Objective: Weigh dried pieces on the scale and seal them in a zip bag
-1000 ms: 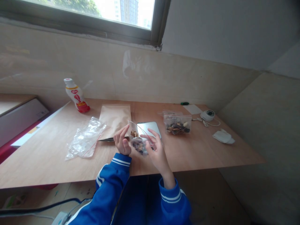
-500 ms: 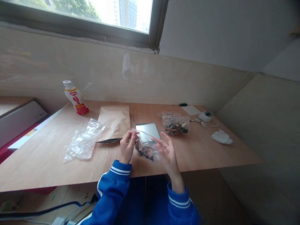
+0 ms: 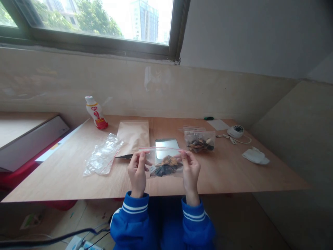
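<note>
A clear zip bag (image 3: pixel 166 167) with dark and brown dried pieces in it hangs between my hands above the table's front part. My left hand (image 3: pixel 137 170) pinches its upper left corner, and my right hand (image 3: pixel 191 168) grips the upper right corner. The red zip strip runs straight across the top between them. Just behind the bag lies a flat, pale, shiny device like a scale (image 3: pixel 168 144), partly covered by it. More filled zip bags (image 3: pixel 200 140) stand together at the right. To the left rests a brown paper pouch (image 3: pixel 134 133) with a dark opening.
Crumpled clear plastic bags (image 3: pixel 102 156) lie on the left of the wooden table (image 3: pixel 65 180), near a white and red bottle (image 3: pixel 96 113). Toward the right are a white camera (image 3: pixel 235 131) with its cable, a white tissue (image 3: pixel 255 156), a paper sheet (image 3: pixel 218 124) and a green-handled tool (image 3: pixel 208 118).
My right hand's spread fingers have closed on the bag's right corner. The bag's top edge is now stretched level between both hands. The whole view has shifted slightly.
</note>
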A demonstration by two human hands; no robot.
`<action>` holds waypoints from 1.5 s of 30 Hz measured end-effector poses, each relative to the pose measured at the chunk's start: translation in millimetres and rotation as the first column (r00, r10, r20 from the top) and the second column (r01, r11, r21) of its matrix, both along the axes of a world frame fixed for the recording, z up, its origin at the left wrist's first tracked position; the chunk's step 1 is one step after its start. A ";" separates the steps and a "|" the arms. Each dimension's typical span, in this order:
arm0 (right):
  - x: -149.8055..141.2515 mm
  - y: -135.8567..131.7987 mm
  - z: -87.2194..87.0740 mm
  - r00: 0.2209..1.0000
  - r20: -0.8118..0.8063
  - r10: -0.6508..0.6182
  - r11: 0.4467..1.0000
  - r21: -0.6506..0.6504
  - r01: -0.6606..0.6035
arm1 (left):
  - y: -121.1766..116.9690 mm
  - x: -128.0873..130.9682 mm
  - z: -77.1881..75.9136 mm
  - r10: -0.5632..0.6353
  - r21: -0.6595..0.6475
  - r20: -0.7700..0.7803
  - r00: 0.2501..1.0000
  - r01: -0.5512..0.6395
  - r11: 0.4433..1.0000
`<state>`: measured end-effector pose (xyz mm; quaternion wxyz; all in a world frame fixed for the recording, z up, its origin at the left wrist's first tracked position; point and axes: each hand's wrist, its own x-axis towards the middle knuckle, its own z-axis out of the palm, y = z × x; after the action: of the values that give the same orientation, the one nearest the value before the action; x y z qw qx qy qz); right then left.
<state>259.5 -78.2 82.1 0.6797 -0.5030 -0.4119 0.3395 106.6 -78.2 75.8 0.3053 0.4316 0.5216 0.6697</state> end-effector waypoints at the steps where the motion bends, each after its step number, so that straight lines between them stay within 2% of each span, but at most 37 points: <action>1: 0.1 1.0 0.6 1.000 -0.014 0.007 1.000 0.000 -0.007 | -1.3 0.2 0.1 -0.024 -0.016 0.017 1.000 0.024 1.000; 7: 2.0 -0.8 1.9 0.996 -0.085 -0.023 1.000 0.012 0.024 | -4.7 5.2 -0.1 -0.046 0.010 0.076 0.996 0.045 0.999; 12: 6.8 -7.5 3.2 0.999 0.022 -0.041 0.999 0.035 0.041 | -7.4 9.7 3.5 -0.041 -0.007 0.145 0.989 0.043 0.999; 20: 23.1 -18.4 -7.7 0.984 0.178 -0.019 1.000 0.022 0.015 | -8.8 9.9 -4.2 -0.125 0.023 0.205 0.971 0.123 0.992; 24: 28.6 -20.4 -14.5 0.978 0.192 -0.080 0.997 0.026 0.076 | -11.8 11.3 -5.4 -0.142 0.010 0.155 0.978 0.142 0.990; 30: 31.7 -20.5 -22.4 0.964 0.213 -0.157 0.987 0.064 0.147 | -16.6 10.8 -7.0 -0.051 -0.019 -0.005 0.999 0.051 0.999; 36: 30.9 -18.5 -24.3 0.988 0.117 -0.100 0.995 0.036 0.096 | -19.4 9.2 -5.1 0.065 0.021 -0.081 0.995 -0.063 0.998; 39: 29.5 -16.6 -24.6 0.998 0.047 -0.046 0.999 0.029 0.045 | -18.1 13.8 -6.5 0.062 0.018 0.001 0.998 -0.062 0.998; 45: 24.3 -16.4 -25.7 0.998 -0.008 0.064 0.998 0.016 -0.064 | -16.9 24.7 -11.8 -0.067 0.018 0.283 0.957 0.065 0.998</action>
<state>283.8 -94.5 56.4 0.6742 -0.4829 -0.4274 0.3600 131.3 -95.1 64.1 0.3973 0.3495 0.4549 0.7163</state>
